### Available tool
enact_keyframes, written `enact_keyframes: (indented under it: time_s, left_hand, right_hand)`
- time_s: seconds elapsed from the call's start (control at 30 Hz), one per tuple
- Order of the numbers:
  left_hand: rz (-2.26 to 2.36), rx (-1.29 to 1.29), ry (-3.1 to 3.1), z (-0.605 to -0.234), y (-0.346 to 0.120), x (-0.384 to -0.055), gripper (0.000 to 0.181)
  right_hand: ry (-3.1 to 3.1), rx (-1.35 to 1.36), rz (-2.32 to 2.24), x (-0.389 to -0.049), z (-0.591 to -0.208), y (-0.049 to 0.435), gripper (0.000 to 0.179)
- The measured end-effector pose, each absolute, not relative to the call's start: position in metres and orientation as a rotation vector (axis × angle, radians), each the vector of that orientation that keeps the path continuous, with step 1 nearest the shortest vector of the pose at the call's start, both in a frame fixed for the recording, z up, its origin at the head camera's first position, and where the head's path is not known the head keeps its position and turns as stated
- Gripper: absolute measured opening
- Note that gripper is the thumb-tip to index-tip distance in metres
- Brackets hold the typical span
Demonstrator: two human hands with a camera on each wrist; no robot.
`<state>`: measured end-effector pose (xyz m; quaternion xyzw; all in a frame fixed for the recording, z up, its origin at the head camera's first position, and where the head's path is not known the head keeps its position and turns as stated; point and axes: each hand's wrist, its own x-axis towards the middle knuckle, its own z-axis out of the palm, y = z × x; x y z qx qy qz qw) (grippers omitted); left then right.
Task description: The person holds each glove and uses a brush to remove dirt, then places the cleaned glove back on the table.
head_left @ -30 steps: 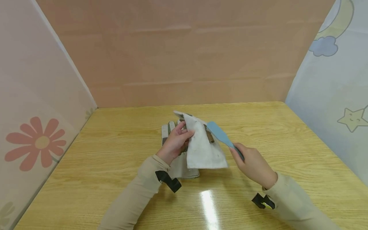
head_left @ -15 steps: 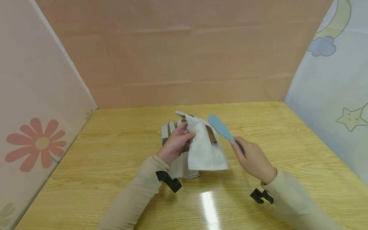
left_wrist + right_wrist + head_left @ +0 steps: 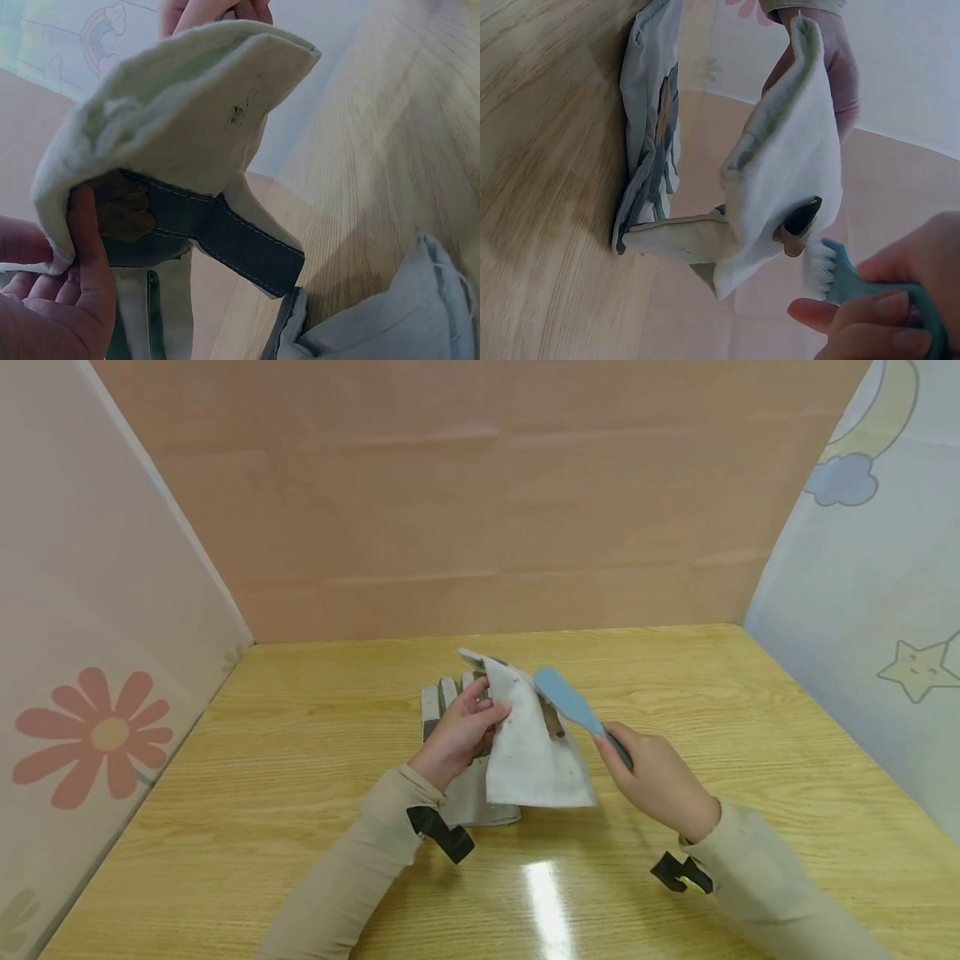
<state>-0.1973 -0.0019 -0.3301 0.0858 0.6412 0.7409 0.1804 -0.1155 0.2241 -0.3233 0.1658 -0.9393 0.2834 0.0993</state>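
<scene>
The wood-grain table (image 3: 225, 827) pushes its far edge up to a creased, peach-coloured wall (image 3: 480, 510). Along its left edge stands a pale panel with a red flower (image 3: 92, 737); beyond the right edge, another panel carries a crescent moon (image 3: 896, 410), a blue cloud (image 3: 843, 481) and a smiling star (image 3: 921, 670). A strip of glare (image 3: 546, 902) shines on the near part of the tabletop. Midway between the side edges, one glove (image 3: 467, 797) lies flat, its fingers toward the far edge. Just over it, the left hand (image 3: 459, 733) pinches the off-white held glove (image 3: 517, 770), lifted clear of the wood. The right hand (image 3: 658, 781) grips a light-blue brush (image 3: 567, 702), its white bristles (image 3: 821, 266) right by the brown tab (image 3: 795, 241); I can't tell whether they touch.
</scene>
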Motion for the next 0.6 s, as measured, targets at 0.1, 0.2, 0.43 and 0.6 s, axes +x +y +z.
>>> enact_keyframes:
  time_s: [0.1,0.2,0.43,0.6]
  left_hand:
    - [2.099,0.235,1.804,-0.33,-0.002,-0.198,0.049]
    - [2.112,0.222,1.796,-0.33,-0.002,-0.198,0.049]
    - [2.147,0.166,1.783,-0.329,-0.002,-0.198,0.047]
    - [2.122,0.22,1.786,-0.328,-0.002,-0.196,0.049]
  right_hand:
    - [-2.782,0.493,0.824,-0.113,-0.322,0.225,0.021]
    - [-2.784,0.498,0.797,-0.11,-0.322,0.226,0.019]
    - [-2.817,0.476,0.788,-0.104,-0.319,0.23,0.019]
    - [-2.713,0.488,0.83,-0.107,-0.317,0.229,0.02]
